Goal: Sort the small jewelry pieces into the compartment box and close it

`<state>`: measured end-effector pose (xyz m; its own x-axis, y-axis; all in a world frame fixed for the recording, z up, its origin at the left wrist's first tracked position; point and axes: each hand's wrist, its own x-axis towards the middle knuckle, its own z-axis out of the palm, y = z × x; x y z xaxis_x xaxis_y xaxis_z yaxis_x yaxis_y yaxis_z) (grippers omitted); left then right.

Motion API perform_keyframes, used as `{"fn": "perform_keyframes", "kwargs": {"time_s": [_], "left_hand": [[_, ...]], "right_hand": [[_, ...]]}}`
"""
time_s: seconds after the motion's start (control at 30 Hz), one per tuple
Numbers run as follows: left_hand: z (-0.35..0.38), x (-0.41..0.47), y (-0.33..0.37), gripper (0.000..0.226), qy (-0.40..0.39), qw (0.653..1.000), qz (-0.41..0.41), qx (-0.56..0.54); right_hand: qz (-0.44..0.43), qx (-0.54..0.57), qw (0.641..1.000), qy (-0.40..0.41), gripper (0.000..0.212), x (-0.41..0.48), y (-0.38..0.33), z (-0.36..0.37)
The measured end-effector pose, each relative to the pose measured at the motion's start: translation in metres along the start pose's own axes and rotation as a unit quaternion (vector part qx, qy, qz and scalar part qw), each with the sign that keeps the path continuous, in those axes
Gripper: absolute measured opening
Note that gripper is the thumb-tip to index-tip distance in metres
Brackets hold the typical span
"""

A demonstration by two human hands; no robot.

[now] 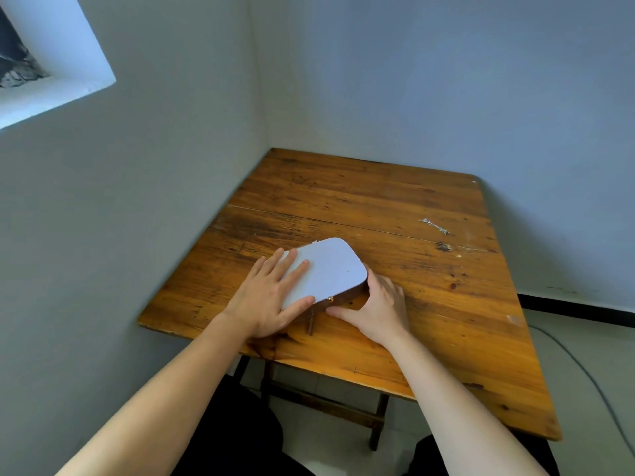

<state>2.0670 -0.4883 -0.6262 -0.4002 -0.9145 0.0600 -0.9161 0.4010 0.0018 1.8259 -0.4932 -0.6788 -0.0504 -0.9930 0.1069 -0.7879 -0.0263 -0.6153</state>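
A pale blue-white compartment box (335, 269) with rounded corners lies on the wooden table (378, 201), its lid down and a small gold clasp at its front edge. My left hand (271, 297) rests flat on the lid's left part, fingers spread. My right hand (376, 310) cups the box's right front corner, thumb along the front by the clasp. A small silver chain piece (435, 226) lies alone on the table at the far right, well away from both hands. The box's inside is hidden.
The table stands in a corner, with grey walls close on the left and behind. A window recess (51, 63) is at the upper left. A cable (584, 369) runs over the floor on the right. The table's front edge is near my arms.
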Motion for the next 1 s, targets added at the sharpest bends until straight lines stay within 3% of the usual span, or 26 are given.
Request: {"fn": "perform_keyframes", "kwargs": {"time_s": [0.17, 0.4, 0.57, 1.0], "left_hand": [[0.006, 0.011, -0.004, 0.086, 0.011, 0.997, -0.071, -0.026], [0.008, 0.039, -0.026, 0.086, 0.018, 0.977, -0.214, 0.012], [0.001, 0.050, -0.059, 0.088, 0.010, 0.954, -0.300, 0.011], [-0.014, 0.053, -0.091, 0.073, -0.010, 0.927, -0.376, -0.001]], "right_hand": [[-0.015, -0.031, 0.999, -0.003, 0.125, 0.002, 0.003, 0.003], [-0.079, -0.087, 0.993, -0.006, 0.092, 0.001, 0.005, -0.002], [-0.086, -0.095, 0.992, 0.004, 0.087, 0.002, 0.005, -0.001], [-0.075, -0.101, 0.992, 0.009, 0.086, 0.003, 0.002, 0.002]]}}
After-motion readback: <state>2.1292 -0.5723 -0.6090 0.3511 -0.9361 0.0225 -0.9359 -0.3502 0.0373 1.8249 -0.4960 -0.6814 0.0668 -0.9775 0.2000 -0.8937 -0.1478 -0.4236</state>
